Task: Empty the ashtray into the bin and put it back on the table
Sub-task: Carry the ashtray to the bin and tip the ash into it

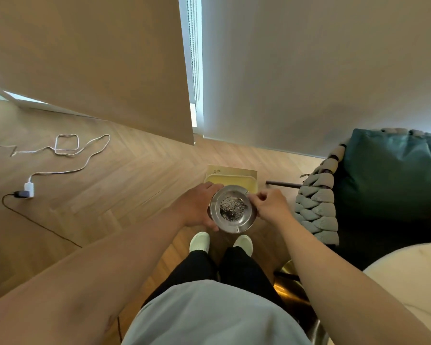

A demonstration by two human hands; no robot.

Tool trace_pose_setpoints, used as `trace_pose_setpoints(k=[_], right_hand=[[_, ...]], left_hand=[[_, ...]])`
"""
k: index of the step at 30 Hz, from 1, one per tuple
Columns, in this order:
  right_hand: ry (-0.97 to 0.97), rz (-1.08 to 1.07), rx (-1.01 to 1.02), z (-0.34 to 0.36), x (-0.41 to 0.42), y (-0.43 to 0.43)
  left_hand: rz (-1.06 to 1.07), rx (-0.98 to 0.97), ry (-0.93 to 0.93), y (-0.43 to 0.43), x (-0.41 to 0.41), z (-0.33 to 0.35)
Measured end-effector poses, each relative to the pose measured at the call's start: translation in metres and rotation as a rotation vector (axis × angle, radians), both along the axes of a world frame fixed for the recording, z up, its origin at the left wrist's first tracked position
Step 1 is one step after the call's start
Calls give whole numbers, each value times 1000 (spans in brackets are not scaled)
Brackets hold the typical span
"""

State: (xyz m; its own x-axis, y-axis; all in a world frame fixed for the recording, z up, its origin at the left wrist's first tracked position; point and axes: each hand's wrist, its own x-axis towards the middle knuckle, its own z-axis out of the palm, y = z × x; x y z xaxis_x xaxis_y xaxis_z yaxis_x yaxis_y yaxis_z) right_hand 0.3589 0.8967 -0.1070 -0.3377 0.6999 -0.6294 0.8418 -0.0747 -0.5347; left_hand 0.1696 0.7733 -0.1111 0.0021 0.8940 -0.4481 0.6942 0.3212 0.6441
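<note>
A round metal ashtray (244,224) with a heap of grey ash in its bowl is held level in front of me, above my feet. My left hand (197,207) grips its left rim and underside. My right hand (269,205) pinches the right rim with the fingertips. Just beyond the ashtray, on the floor, stands a yellow rectangular bin (232,179) with an open top, partly hidden by the ashtray and my hands. At the bottom right a pale round table (408,282) shows its edge.
A woven grey chair (316,207) with a teal cushion (393,175) stands to the right. A white cable (67,150) with a charger plug (28,190) and a black cord trail across the wooden floor on the left. Blinds hang ahead.
</note>
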Motion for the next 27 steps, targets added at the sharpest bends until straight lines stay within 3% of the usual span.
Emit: trace_pose_setpoints(k=[6, 16, 27], right_hand=[[61, -13, -67, -23, 8, 32], [154, 60, -410, -67, 20, 71], [225, -142, -398, -182, 5, 91]], left_hand=[[-42, 1, 17, 30, 7, -16], [-267, -75, 62, 84, -4, -58], [-204, -42, 112, 100, -21, -179]])
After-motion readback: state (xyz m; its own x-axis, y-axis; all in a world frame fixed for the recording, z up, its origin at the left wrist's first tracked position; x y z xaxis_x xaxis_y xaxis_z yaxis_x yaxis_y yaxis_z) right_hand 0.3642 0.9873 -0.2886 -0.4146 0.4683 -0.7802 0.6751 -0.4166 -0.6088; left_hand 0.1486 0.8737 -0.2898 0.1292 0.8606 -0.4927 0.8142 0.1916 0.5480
